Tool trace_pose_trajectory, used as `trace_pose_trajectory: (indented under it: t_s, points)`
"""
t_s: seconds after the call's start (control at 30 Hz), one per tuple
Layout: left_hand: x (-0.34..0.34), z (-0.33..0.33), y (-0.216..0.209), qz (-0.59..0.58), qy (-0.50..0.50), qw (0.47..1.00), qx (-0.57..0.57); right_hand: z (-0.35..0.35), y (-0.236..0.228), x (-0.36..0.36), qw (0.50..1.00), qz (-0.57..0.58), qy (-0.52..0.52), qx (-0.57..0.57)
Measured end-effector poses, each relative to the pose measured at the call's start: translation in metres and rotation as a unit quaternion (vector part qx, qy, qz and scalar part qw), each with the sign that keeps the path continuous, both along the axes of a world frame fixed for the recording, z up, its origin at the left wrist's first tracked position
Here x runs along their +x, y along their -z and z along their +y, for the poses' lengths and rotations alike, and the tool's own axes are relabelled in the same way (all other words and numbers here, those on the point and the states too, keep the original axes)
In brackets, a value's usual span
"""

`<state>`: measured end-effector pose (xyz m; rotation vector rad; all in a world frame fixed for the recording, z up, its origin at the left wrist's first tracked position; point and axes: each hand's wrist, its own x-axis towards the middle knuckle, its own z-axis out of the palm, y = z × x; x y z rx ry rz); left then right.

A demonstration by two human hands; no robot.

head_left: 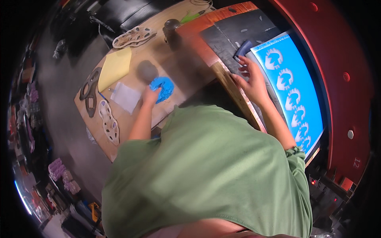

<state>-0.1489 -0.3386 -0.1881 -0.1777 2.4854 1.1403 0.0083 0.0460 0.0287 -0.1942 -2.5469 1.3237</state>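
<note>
My left hand (150,96) is closed on the lower left edge of a bright blue, curved cut piece (166,88), holding it over the wooden table. A dark grey round object (147,70) lies just beyond that piece, partly blurred. My right hand (253,82) hovers at the left edge of a blue sheet (313,75), fingers apart and nothing seen in them. Down the sheet runs a row of pale, toothed, curved shapes (285,79). Close to the right fingertips is a dark blue curved object (243,49); whether they touch it I cannot tell.
Yellow paper (115,68), a white sheet (126,97), dark sole-shaped pieces (91,97) and pale perforated soles (108,121) lie on the wooden table (89,129). A black rounded object (171,26) stands farther back. A red machine frame (337,67) borders the right side.
</note>
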Motion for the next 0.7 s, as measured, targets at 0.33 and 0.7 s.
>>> trace_pose_trajectory:
  t_s: [0.33,0.7]
  points:
    - [-0.030,-0.005,-0.002,0.299,0.074,0.922,-0.234,0.056,0.006,0.085,0.972,0.055,0.230,-0.011]
    - [-0.016,0.308,-0.173,0.498,0.524,0.675,0.149,0.089,0.032,0.243,0.793,-0.148,0.461,0.370]
